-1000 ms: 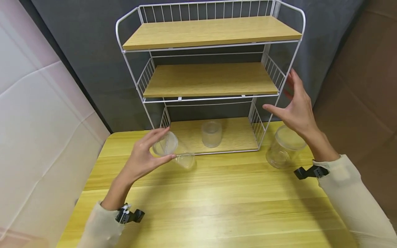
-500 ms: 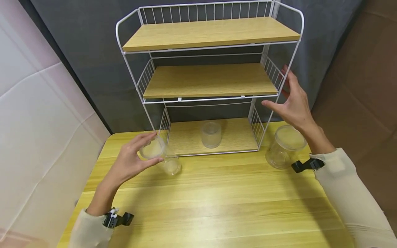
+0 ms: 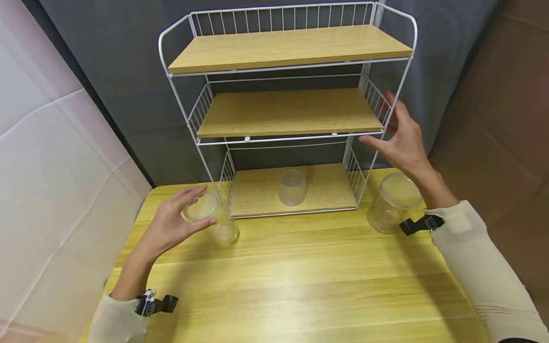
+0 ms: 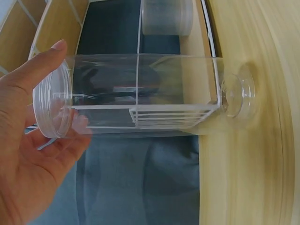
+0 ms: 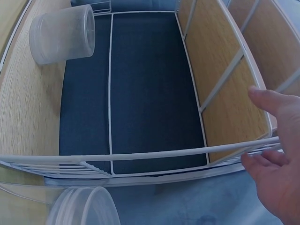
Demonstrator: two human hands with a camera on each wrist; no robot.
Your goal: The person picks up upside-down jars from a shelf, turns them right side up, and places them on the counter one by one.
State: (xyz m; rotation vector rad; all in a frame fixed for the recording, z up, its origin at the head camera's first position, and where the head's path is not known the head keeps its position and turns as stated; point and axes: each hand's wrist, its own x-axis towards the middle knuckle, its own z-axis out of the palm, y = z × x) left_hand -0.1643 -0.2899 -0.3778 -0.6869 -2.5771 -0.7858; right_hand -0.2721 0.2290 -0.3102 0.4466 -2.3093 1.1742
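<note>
My left hand (image 3: 169, 226) holds a tall clear jar (image 4: 164, 93) by its lid (image 4: 52, 101), thumb on one side and fingers on the other. The jar stands upright at the left front corner of the white wire rack (image 3: 266, 141), its base right at the tabletop. At the rack's right side, my right hand (image 3: 405, 143) grips the front post by the middle shelf (image 5: 225, 103). Its thumb lies across the front and its fingers reach behind the side wires. A small frosted jar (image 3: 292, 188) sits on the bottom shelf (image 3: 257, 190).
A wide clear lidded jar (image 3: 391, 209) stands on the wooden table (image 3: 291, 276) right of the rack, below my right forearm. Dark cloth (image 3: 107, 85) hangs behind the rack. A white panel (image 3: 64, 166) borders the left side and a brown one (image 3: 484, 133) the right.
My left hand has carried the tall jar leftward and down, from in front of the bottom shelf to beside the rack's left corner. My right hand has closed in on the right post.
</note>
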